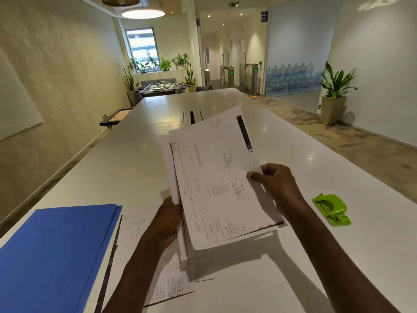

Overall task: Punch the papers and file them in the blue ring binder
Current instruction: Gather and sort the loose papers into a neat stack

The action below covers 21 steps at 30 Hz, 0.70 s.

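I hold a stack of printed papers [216, 177] lifted above the white table [316, 159]. My left hand [168, 219] grips the stack's left lower edge from below. My right hand [274, 181] pinches the right edge of the top sheet between thumb and fingers. The sheets are fanned slightly apart. The closed blue ring binder [52, 251] lies flat at the near left of the table. A green hole punch [331, 208] sits on the table to the right of my right forearm. More printed sheets [171, 283] lie on the table under my left arm.
The long white table has a cable slot [192, 117] along its middle. A potted plant [334, 96] stands on the floor at the right. A foosball table [161, 88] stands beyond the table's far end.
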Each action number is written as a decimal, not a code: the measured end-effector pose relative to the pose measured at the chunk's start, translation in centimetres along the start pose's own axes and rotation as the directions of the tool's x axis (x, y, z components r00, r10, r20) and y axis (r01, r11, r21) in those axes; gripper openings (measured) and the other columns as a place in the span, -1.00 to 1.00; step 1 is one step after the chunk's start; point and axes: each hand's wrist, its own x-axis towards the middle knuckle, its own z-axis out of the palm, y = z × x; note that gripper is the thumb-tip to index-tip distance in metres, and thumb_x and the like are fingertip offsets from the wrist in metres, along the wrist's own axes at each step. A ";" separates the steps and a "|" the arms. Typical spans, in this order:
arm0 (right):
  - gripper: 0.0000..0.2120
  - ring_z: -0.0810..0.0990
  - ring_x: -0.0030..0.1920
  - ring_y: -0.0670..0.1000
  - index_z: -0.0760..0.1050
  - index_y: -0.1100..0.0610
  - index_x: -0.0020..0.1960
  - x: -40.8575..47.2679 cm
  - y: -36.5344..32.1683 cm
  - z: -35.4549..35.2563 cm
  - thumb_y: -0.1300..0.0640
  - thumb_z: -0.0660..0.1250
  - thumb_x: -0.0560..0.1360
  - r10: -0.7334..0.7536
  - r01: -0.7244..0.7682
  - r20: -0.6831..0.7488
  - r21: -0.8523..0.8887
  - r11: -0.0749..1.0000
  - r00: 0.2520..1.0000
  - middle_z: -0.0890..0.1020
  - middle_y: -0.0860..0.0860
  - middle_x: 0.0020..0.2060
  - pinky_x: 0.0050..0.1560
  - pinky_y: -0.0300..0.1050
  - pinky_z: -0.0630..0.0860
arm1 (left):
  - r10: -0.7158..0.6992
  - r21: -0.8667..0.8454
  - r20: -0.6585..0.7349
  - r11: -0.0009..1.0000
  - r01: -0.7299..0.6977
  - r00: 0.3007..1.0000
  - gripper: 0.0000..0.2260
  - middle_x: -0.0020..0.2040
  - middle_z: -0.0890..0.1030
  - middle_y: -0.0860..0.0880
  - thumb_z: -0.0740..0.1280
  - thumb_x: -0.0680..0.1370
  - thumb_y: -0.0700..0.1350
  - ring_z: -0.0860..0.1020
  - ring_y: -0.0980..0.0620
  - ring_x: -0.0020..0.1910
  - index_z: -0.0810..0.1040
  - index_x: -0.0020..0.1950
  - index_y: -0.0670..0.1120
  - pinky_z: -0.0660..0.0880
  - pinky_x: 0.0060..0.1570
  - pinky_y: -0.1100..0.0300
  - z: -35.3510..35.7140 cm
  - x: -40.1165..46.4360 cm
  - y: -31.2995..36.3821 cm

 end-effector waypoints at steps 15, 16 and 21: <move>-0.83 0.69 -0.14 -0.08 0.56 0.14 0.05 -0.2 2.6 1.7 0.15 0.43 0.47 -0.134 0.151 -0.144 0.119 0.981 0.981 0.69 -0.03 -0.07 -0.22 -0.26 0.60 | 0.116 0.007 -0.128 0.993 -0.116 0.985 -0.43 0.18 0.62 0.20 0.32 0.39 0.37 0.53 0.16 0.22 0.48 0.31 0.12 0.46 0.27 0.08 4.6 -0.1 2.5; -0.84 0.69 -0.14 -0.08 0.56 0.13 0.03 -0.1 2.5 1.7 0.13 0.42 0.48 -0.158 0.177 -0.161 0.114 0.978 0.974 0.69 -0.04 -0.08 -0.20 -0.24 0.61 | 0.173 0.069 -0.165 0.984 -0.164 0.971 -0.55 0.11 0.64 0.27 0.36 0.43 0.30 0.57 0.28 0.13 0.50 0.25 0.14 0.53 0.15 0.23 4.9 0.0 2.6; -0.89 0.69 -0.11 -0.13 0.52 0.06 0.01 0.5 3.1 1.3 0.08 0.39 0.50 -0.198 0.223 -0.170 0.146 0.964 0.965 0.69 -0.07 -0.08 -0.16 -0.22 0.63 | 0.297 0.175 -0.195 0.948 -0.265 0.935 -0.81 -0.03 0.67 0.21 0.39 0.48 0.16 0.66 0.22 -0.07 0.52 0.07 0.23 0.58 -0.23 0.35 5.6 0.6 2.7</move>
